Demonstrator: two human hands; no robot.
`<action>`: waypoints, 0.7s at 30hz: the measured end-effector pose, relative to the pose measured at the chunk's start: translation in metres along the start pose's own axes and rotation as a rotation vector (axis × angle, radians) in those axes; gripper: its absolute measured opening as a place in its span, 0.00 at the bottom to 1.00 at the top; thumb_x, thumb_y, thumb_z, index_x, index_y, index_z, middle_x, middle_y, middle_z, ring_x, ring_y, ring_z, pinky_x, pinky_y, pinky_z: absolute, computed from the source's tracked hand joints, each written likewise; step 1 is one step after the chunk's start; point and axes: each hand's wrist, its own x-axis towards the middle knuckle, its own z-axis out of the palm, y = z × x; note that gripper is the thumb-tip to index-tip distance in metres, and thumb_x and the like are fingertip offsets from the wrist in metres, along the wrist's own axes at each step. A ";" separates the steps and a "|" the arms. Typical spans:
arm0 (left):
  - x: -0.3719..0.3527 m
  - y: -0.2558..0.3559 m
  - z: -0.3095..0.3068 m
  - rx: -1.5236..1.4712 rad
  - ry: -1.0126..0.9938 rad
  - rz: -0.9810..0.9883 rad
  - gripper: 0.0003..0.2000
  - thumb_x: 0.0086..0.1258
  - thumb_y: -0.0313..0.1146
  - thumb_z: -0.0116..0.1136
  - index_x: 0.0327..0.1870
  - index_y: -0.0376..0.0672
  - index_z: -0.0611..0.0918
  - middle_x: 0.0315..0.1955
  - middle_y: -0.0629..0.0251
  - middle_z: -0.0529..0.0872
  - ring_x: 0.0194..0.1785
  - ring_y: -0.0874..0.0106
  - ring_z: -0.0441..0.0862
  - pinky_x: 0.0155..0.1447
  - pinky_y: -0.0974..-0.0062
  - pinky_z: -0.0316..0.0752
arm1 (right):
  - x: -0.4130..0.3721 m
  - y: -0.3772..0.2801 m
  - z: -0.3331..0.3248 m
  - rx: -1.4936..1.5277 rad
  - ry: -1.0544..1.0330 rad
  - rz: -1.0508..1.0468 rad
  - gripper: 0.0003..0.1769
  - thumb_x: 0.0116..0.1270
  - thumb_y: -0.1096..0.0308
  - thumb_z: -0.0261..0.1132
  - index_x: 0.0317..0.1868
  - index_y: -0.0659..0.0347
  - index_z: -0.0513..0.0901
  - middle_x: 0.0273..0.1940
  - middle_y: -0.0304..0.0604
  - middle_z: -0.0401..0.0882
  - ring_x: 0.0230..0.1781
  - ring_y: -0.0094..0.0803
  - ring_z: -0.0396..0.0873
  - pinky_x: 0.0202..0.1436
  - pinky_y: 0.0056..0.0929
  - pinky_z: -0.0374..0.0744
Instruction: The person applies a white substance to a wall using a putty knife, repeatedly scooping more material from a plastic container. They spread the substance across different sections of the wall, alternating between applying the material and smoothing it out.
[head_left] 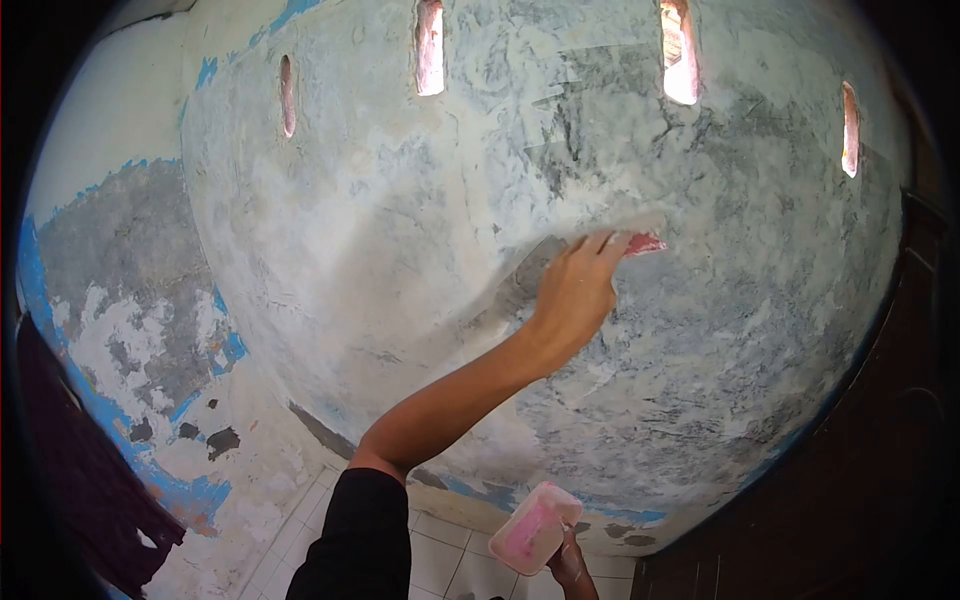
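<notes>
Against the grey and white plastered wall [400,250], my left hand [580,285] is raised with its fingers closed on a red scraper [645,244], whose face touches the wall. Lower down, my right hand [569,562] grips the edge of a pale container [532,527] with pink and white smears inside. Some white residue sticks to the fingers of that hand. The container is tilted, its open side facing me.
Narrow openings [681,60] pierce the top of the wall. At the left stands another wall [120,240] with blue and grey patches, and a dark purple cloth [80,480] hangs beside it. White floor tiles [435,555] lie below; a dark brown surface [850,480] is at the right.
</notes>
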 end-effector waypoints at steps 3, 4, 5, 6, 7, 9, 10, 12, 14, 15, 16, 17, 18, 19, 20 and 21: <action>0.026 -0.015 -0.013 0.225 0.357 0.183 0.35 0.56 0.13 0.54 0.71 0.38 0.72 0.66 0.45 0.76 0.68 0.47 0.75 0.72 0.53 0.69 | -0.009 -0.023 0.023 0.038 0.082 -0.032 0.57 0.54 0.20 0.63 0.70 0.59 0.67 0.55 0.40 0.80 0.50 0.31 0.85 0.43 0.33 0.88; 0.034 -0.024 -0.010 0.340 0.341 0.179 0.36 0.58 0.15 0.54 0.74 0.36 0.68 0.70 0.43 0.71 0.72 0.47 0.71 0.77 0.53 0.64 | -0.011 -0.026 0.024 0.052 0.096 -0.011 0.53 0.59 0.23 0.62 0.70 0.58 0.67 0.54 0.40 0.80 0.50 0.32 0.85 0.43 0.34 0.88; 0.030 -0.036 0.009 0.414 0.279 0.186 0.37 0.57 0.14 0.54 0.74 0.36 0.68 0.71 0.43 0.70 0.72 0.47 0.70 0.76 0.53 0.64 | -0.012 -0.027 0.022 0.063 0.111 0.013 0.49 0.63 0.26 0.60 0.70 0.57 0.67 0.54 0.41 0.81 0.50 0.33 0.85 0.43 0.34 0.88; 0.023 -0.050 0.039 0.489 0.217 0.189 0.38 0.56 0.13 0.54 0.75 0.36 0.67 0.72 0.43 0.69 0.73 0.47 0.69 0.76 0.53 0.65 | -0.010 -0.024 0.014 0.073 0.094 0.057 0.47 0.66 0.28 0.58 0.72 0.56 0.65 0.59 0.42 0.78 0.55 0.36 0.83 0.50 0.38 0.86; 0.014 -0.054 0.057 0.566 0.155 0.188 0.39 0.56 0.13 0.54 0.75 0.36 0.66 0.73 0.43 0.67 0.73 0.48 0.68 0.75 0.53 0.66 | -0.005 -0.017 0.002 0.080 0.075 0.105 0.45 0.69 0.30 0.56 0.74 0.55 0.63 0.63 0.42 0.75 0.60 0.39 0.80 0.57 0.42 0.83; -0.018 -0.041 0.063 0.515 0.032 0.239 0.39 0.55 0.14 0.57 0.75 0.35 0.66 0.73 0.44 0.68 0.73 0.50 0.69 0.75 0.55 0.67 | -0.005 -0.015 -0.009 0.089 0.065 0.139 0.43 0.73 0.32 0.54 0.75 0.53 0.62 0.67 0.43 0.73 0.64 0.41 0.77 0.63 0.47 0.80; -0.030 -0.036 0.058 0.422 0.002 0.232 0.39 0.55 0.14 0.57 0.75 0.36 0.67 0.72 0.45 0.69 0.73 0.50 0.70 0.75 0.57 0.67 | -0.005 -0.017 -0.007 0.100 0.072 0.124 0.43 0.73 0.32 0.53 0.75 0.53 0.62 0.67 0.43 0.73 0.64 0.41 0.77 0.63 0.47 0.80; -0.036 -0.031 0.032 0.226 -0.030 0.208 0.37 0.55 0.14 0.56 0.73 0.42 0.72 0.68 0.50 0.77 0.67 0.53 0.78 0.69 0.64 0.75 | -0.008 -0.019 -0.004 0.093 0.079 0.054 0.42 0.73 0.32 0.52 0.75 0.53 0.63 0.65 0.43 0.75 0.63 0.41 0.79 0.63 0.47 0.81; -0.020 -0.015 -0.017 -0.098 -0.069 -0.116 0.33 0.58 0.13 0.53 0.69 0.48 0.76 0.56 0.52 0.84 0.52 0.56 0.85 0.58 0.63 0.79 | -0.013 -0.018 -0.005 0.073 0.089 0.005 0.41 0.74 0.32 0.51 0.74 0.53 0.65 0.64 0.44 0.76 0.61 0.42 0.80 0.61 0.47 0.82; -0.009 -0.018 -0.031 -0.055 0.093 -0.119 0.33 0.58 0.12 0.51 0.67 0.48 0.77 0.53 0.52 0.85 0.47 0.56 0.85 0.53 0.61 0.79 | -0.014 -0.016 -0.008 0.069 0.100 0.012 0.40 0.74 0.32 0.51 0.74 0.53 0.65 0.63 0.44 0.77 0.60 0.42 0.80 0.60 0.47 0.83; 0.005 -0.026 -0.043 -0.010 0.254 -0.119 0.33 0.57 0.11 0.50 0.66 0.49 0.78 0.49 0.52 0.85 0.41 0.55 0.85 0.48 0.59 0.79 | -0.011 -0.010 -0.018 0.077 0.116 0.079 0.41 0.74 0.31 0.51 0.73 0.53 0.65 0.63 0.43 0.77 0.60 0.42 0.81 0.59 0.47 0.83; 0.023 -0.048 -0.048 0.093 0.440 -0.004 0.30 0.59 0.11 0.49 0.65 0.44 0.78 0.48 0.48 0.85 0.42 0.53 0.84 0.48 0.59 0.78 | -0.010 -0.006 -0.023 0.086 0.133 0.144 0.41 0.73 0.31 0.50 0.73 0.52 0.66 0.62 0.43 0.77 0.59 0.41 0.81 0.58 0.46 0.84; 0.039 -0.062 -0.058 0.193 0.536 0.026 0.27 0.61 0.12 0.50 0.63 0.41 0.79 0.45 0.46 0.85 0.42 0.51 0.83 0.48 0.57 0.78 | -0.013 -0.007 -0.020 0.078 0.146 0.157 0.41 0.73 0.31 0.50 0.73 0.52 0.66 0.62 0.43 0.77 0.59 0.41 0.81 0.57 0.46 0.84; 0.046 -0.062 -0.067 0.242 0.556 -0.039 0.25 0.63 0.13 0.49 0.63 0.40 0.78 0.45 0.46 0.84 0.44 0.49 0.83 0.49 0.57 0.77 | -0.016 -0.012 -0.016 0.068 0.158 0.167 0.41 0.73 0.30 0.50 0.73 0.52 0.65 0.62 0.43 0.77 0.59 0.41 0.81 0.57 0.46 0.84; 0.053 -0.065 -0.066 0.231 0.549 -0.076 0.26 0.62 0.13 0.49 0.63 0.40 0.78 0.47 0.47 0.83 0.47 0.49 0.82 0.51 0.56 0.77 | -0.016 -0.016 -0.014 0.058 0.168 0.173 0.41 0.73 0.30 0.50 0.73 0.52 0.65 0.62 0.43 0.78 0.59 0.41 0.81 0.56 0.46 0.85; 0.058 -0.068 -0.063 0.219 0.542 -0.111 0.27 0.62 0.13 0.50 0.63 0.41 0.78 0.48 0.48 0.83 0.50 0.49 0.81 0.53 0.56 0.76 | -0.014 -0.016 -0.017 0.050 0.173 0.167 0.41 0.73 0.30 0.50 0.73 0.52 0.66 0.62 0.43 0.78 0.59 0.41 0.81 0.56 0.45 0.85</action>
